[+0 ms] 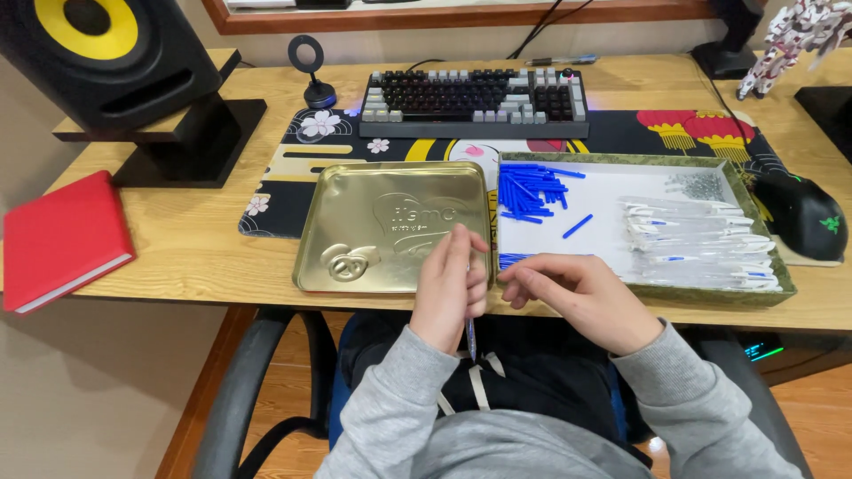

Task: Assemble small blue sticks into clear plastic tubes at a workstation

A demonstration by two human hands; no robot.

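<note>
Gripped in the left hand (pixel 451 288), a pen refill (pixel 471 337) points down; right hand (pixel 581 297) pinches nothing visible; gold lid (pixel 390 226) empty, tray (pixel 621 161) parts unassembled.

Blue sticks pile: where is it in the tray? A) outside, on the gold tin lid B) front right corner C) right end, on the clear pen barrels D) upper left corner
D: the blue sticks lie heaped in the upper left corner of the tray, apart from the clear pen barrels at the right.
</note>
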